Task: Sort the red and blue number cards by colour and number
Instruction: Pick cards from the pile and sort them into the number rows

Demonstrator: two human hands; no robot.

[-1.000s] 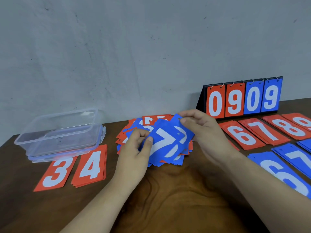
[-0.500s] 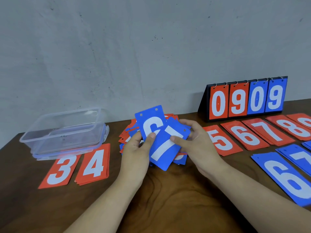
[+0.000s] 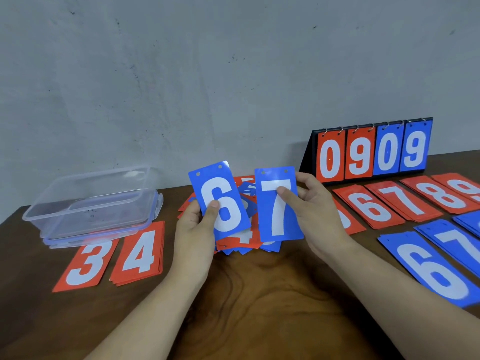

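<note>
My left hand (image 3: 193,227) pinches a blue 6 card (image 3: 220,193) upright, thumb on its face. Beside it my right hand (image 3: 314,211) pinches a blue 7 card (image 3: 279,216), thumb on the digit. Both cards are raised above a mixed heap of red and blue cards (image 3: 241,241), mostly hidden behind them. Sorted red piles lie on the wooden table (image 3: 259,294): 3 (image 3: 87,265) and 4 (image 3: 140,253) at left, 6 (image 3: 371,210), 7 (image 3: 407,201) and 8 (image 3: 441,194) at right. Blue piles 6 (image 3: 431,271) and 7 (image 3: 457,241) lie at front right.
A clear plastic box (image 3: 91,201) stands at the back left, just behind the red 3 and 4. A black flip scoreboard (image 3: 371,149) showing 0 9 0 9 stands at the back right against the grey wall.
The two blue cards, held overlapping before, have been pulled apart: the 6 stays in my left hand and the 7 has moved right and turned upright in my right hand.
</note>
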